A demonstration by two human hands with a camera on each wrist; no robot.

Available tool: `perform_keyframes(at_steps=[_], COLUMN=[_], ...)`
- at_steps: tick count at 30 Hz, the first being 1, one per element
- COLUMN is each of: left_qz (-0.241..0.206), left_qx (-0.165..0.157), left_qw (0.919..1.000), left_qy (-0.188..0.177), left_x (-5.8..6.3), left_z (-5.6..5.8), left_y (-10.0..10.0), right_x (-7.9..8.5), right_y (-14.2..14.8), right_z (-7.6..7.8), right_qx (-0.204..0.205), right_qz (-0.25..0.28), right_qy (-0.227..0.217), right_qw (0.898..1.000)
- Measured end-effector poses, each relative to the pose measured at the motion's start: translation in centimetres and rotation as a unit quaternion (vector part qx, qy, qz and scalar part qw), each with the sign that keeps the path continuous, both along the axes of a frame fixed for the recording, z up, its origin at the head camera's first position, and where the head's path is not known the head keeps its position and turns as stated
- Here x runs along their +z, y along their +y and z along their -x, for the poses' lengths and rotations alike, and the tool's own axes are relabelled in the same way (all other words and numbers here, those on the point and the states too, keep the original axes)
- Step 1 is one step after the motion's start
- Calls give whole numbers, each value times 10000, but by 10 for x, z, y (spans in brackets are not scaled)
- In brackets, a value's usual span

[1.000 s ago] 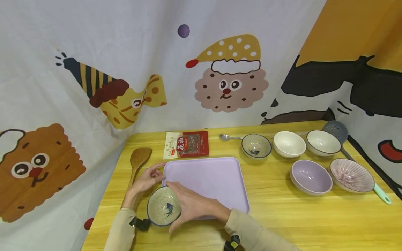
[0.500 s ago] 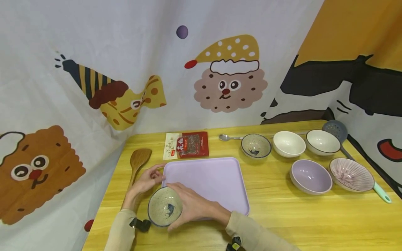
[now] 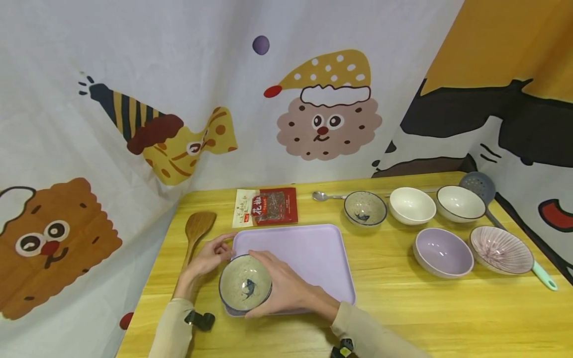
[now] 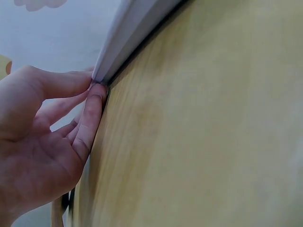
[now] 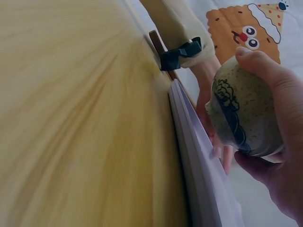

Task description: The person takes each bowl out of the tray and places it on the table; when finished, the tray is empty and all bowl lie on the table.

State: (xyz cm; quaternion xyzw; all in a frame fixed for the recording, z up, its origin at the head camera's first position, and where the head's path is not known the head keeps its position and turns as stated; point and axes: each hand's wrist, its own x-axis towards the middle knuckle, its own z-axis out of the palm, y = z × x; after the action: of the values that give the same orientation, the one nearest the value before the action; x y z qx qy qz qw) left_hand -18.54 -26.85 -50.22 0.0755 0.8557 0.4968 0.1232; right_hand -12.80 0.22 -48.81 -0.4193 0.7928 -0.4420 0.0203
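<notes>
My right hand (image 3: 288, 284) grips a small speckled bowl (image 3: 241, 286) with a blue rim and a blue drawing inside. In the right wrist view the speckled bowl (image 5: 248, 111) is raised over the tray, thumb and fingers at its opposite sides. The lilac rectangular tray (image 3: 300, 248) lies on the table, its near-left corner partly behind the bowl. At the tray's left edge is my left hand (image 3: 211, 257). The left wrist view shows thumb and fingertips of that left hand (image 4: 52, 118) pinching the tray edge (image 4: 113, 52).
A wooden spatula (image 3: 200, 224) lies left of the tray, and a red spice packet (image 3: 274, 206) behind it. To the right stand a second speckled bowl (image 3: 365, 208), two white bowls, a lilac bowl (image 3: 443, 252) and a streaked bowl (image 3: 499, 248). A spoon (image 3: 320, 196) and skimmer (image 3: 478, 186) lie behind.
My right hand has carried the speckled bowl a little right and away from me, from beside the tray's left edge to over its near-left corner. The left hand stays at the tray edge.
</notes>
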Motion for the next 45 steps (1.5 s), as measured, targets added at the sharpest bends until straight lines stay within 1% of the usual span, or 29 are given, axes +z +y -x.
perform_keyframes(at_steps=[4,9,11,15,17,19,24,26,28,33,35,40,45], left_qz=[-55,52,58,-6,3,61,218,239,231,128,64,45,73], left_qx=[67,114,107,39,25,54,112,90,57,-41,-48,-71,-96], left_qw=[9999,9999,9999,10000,10000,9999,9997,9997,9997,9999,10000,10000,9999], left_qy=[-66,-37,-26,-54,-68,-61,-1,31,66,47,6,11,59], left_x=[1,3,8,23,26,22,3,0,6,10,5,6,4], left_z=[-1,-2,-4,-9,-9,-8,-1,0,-3,-4,-1,-1,0], left_y=[1,3,6,11,12,11,5,4,7,7,4,3,2], right_x=[3,6,7,8,8,8,8,8,7,4,3,2,3], right_y=[11,27,33,49,57,65,86,95,105,127,136,157,178], right_z=[1,2,3,2,1,1,2,2,1,-3,-5,-9,-11], right_qx=[-275,-710,-916,-1406,-1649,-1836,-2120,-2213,-2299,-2557,-2670,-2997,-3345], right_qz=[94,178,226,322,324,319,395,435,468,488,489,484,378], right_qy=[11,18,-41,-149,-201,-224,-130,-70,-84,-26,12,20,-28], right_qw=[9996,9973,9955,9894,9856,9822,9764,9742,9721,9655,9624,9528,9416])
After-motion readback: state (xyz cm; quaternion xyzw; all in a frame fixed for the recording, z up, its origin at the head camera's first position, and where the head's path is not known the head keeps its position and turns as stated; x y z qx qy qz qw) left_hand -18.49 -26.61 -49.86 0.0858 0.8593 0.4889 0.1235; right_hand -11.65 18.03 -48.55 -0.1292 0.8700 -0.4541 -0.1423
